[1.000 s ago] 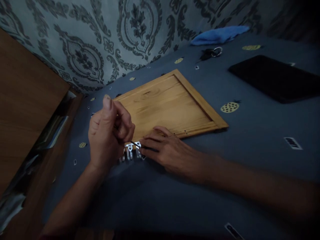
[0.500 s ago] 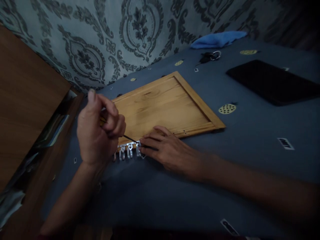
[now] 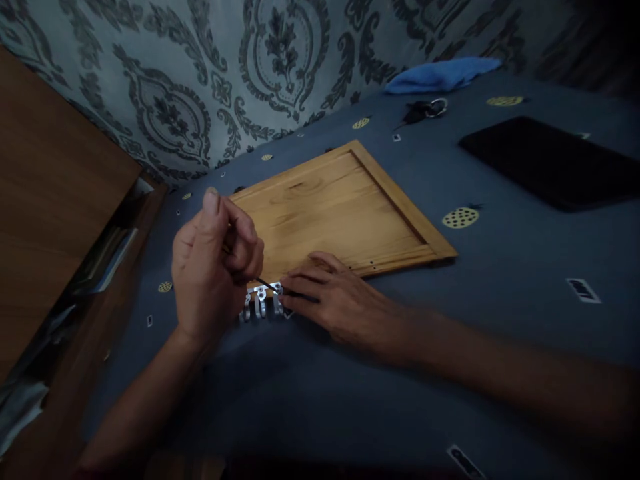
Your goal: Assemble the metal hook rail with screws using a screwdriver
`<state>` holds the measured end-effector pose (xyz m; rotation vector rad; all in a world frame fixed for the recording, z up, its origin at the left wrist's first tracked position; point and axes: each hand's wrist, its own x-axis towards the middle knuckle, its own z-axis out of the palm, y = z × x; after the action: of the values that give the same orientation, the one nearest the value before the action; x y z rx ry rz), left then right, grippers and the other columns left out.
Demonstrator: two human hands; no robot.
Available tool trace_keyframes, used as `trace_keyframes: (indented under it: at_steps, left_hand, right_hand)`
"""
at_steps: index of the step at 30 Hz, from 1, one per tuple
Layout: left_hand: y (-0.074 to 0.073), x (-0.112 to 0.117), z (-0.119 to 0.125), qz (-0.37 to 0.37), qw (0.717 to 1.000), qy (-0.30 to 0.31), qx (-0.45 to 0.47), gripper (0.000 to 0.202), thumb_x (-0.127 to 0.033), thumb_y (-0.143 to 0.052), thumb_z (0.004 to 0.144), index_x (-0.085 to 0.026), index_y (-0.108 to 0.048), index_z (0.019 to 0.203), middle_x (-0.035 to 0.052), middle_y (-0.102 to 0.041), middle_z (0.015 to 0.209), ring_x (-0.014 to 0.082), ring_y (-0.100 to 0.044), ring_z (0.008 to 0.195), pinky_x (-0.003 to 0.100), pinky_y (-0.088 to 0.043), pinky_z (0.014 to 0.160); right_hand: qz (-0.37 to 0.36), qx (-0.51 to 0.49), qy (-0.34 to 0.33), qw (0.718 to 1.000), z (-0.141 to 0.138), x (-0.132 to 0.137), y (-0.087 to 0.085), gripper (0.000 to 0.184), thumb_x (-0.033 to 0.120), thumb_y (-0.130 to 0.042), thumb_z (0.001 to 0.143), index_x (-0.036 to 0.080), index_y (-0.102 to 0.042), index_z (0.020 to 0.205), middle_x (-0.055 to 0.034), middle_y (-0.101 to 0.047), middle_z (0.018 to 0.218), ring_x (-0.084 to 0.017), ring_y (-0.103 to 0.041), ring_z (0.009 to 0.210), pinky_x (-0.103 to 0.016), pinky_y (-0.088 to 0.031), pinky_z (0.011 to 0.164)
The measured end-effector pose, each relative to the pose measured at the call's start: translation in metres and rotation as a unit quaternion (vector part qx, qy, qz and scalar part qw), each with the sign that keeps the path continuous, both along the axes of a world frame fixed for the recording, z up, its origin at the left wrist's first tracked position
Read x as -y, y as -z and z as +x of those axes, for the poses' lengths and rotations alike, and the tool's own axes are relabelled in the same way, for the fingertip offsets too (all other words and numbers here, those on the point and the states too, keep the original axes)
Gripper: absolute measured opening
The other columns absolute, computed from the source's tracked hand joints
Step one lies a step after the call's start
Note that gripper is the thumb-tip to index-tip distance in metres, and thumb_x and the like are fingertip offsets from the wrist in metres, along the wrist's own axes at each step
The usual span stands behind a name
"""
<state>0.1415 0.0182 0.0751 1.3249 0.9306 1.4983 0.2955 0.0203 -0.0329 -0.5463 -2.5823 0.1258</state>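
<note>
My left hand [image 3: 215, 267] is closed around a screwdriver [image 3: 266, 285], its handle mostly hidden in the fist. The thin dark shaft slants down to the right, its tip at a shiny metal hook rail [image 3: 261, 293]. That rail lies along the near edge of a framed wooden board [image 3: 320, 213], hooks toward me; its left part is behind my left hand. My right hand [image 3: 345, 303] rests across the board's near edge, with thumb and forefinger pinched at the rail's right end beside the screwdriver tip. Whatever sits between those fingertips is hidden.
The board lies on a dark blue patterned cloth [image 3: 510, 320]. At the right is a black flat slab-like object [image 3: 550, 163]. Farther back are keys on a ring [image 3: 425, 111] and a blue cloth [image 3: 443, 75]. Wooden furniture [image 3: 60, 200] stands at the left, the patterned wall behind.
My left hand has moved a little to the right, nearer the screwdriver tip, covering more of the rail's left hooks. My right hand stays in place.
</note>
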Motion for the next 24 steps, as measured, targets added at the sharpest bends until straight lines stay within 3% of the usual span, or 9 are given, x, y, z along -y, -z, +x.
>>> trace_keyframes:
  at_steps: [6,16,21,24]
  left_hand:
    - [-0.0008,0.0011,0.0013,-0.02,1.0,-0.013,0.005,0.062,-0.059,-0.06,0.1,-0.017,-0.056,0.056,-0.0092,-0.023,0.042,0.0041,-0.013,0.035,0.018,-0.018,0.035]
    - [0.0016,0.004,-0.0003,-0.01,0.999,0.025,-0.026,0.057,-0.057,-0.065,0.099,-0.017,-0.061,0.059,-0.0088,-0.026,0.044,0.0043,-0.018,0.036,0.018,-0.02,0.035]
    - [-0.0011,0.0027,-0.0042,-0.043,0.997,0.021,-0.057,0.042,-0.055,-0.077,0.09,-0.018,-0.067,0.073,-0.0041,-0.047,0.056,0.009,-0.044,0.049,0.02,-0.039,0.046]
    - [-0.0012,0.0026,-0.0052,-0.051,0.998,0.015,-0.041,0.038,-0.053,-0.08,0.088,-0.019,-0.067,0.077,-0.0052,-0.045,0.058,0.0092,-0.042,0.05,0.019,-0.039,0.045]
  right_hand:
    - [0.0,-0.006,0.001,1.0,-0.0004,0.0003,0.0012,0.023,0.011,-0.055,0.1,0.016,-0.07,0.118,-0.012,-0.073,0.126,-0.028,-0.062,0.115,-0.053,-0.039,0.11]
    - [-0.012,0.004,-0.008,1.0,0.0006,0.001,0.0003,0.028,0.008,-0.057,0.098,0.015,-0.069,0.123,-0.0119,-0.072,0.127,-0.03,-0.06,0.119,-0.055,-0.037,0.111]
    - [-0.01,0.015,-0.007,1.0,0.0001,-0.0002,-0.0027,0.025,0.009,-0.059,0.098,0.014,-0.07,0.12,-0.0119,-0.073,0.123,-0.03,-0.061,0.116,-0.053,-0.039,0.109]
    - [-0.014,0.026,-0.004,1.0,-0.0003,0.0,-0.0052,0.022,0.011,-0.056,0.101,0.015,-0.07,0.117,-0.011,-0.073,0.122,-0.029,-0.061,0.115,-0.051,-0.039,0.108]
